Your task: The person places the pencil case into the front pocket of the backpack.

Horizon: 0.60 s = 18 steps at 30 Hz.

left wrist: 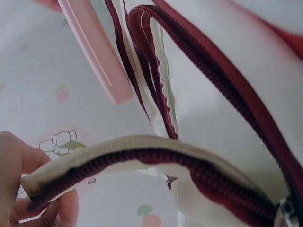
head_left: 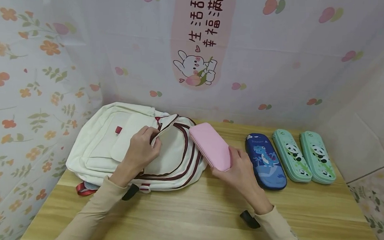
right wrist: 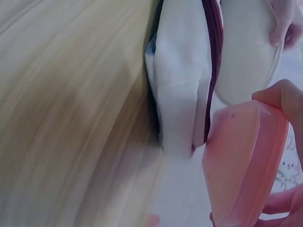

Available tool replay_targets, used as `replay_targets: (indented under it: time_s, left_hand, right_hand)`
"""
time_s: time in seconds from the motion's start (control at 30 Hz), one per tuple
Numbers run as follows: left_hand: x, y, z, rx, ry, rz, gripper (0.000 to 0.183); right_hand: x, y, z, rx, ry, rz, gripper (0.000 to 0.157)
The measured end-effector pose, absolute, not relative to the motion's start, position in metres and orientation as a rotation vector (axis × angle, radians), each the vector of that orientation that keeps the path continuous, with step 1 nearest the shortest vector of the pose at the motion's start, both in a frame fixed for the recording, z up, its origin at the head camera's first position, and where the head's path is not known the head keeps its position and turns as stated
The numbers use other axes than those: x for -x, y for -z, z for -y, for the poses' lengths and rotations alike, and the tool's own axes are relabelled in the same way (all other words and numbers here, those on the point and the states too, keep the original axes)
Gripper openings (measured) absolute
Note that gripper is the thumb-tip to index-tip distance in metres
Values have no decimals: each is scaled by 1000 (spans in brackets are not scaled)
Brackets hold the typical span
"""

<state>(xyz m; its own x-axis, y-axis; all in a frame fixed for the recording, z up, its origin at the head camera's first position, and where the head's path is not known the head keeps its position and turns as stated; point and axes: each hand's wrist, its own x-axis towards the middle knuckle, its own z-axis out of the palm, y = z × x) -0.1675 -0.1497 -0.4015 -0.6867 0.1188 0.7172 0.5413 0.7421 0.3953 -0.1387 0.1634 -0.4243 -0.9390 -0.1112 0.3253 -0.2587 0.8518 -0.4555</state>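
A white backpack [head_left: 103, 140] with dark red zippers lies on its back at the left, its front pocket unzipped. My left hand [head_left: 140, 150] pinches the edge of the pocket's flap [left wrist: 142, 146] and holds it up, so the pocket gapes. My right hand [head_left: 240, 170] grips a pink pencil case [head_left: 210, 145] by its near end, thumb on one side and fingers on the other. The case is tilted, its far end beside the pocket's right edge. In the right wrist view the pink case [right wrist: 236, 161] appears close to the backpack's side [right wrist: 182, 85].
Right of my right hand lie a blue dinosaur pencil case [head_left: 266, 161] and two green panda pencil cases [head_left: 292, 155], side by side on the wooden table [head_left: 185, 222]. A patterned cloth [head_left: 281, 66] hangs behind. Red strap [head_left: 85, 190] pokes out under the backpack.
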Motion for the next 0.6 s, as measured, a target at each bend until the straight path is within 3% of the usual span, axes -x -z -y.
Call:
replay_targets:
  time_s: [0.6]
  left_hand:
    - [168,398,168,413,803,2212,10]
  right_hand:
    - [158,416,-117,-718,-734,2774,84]
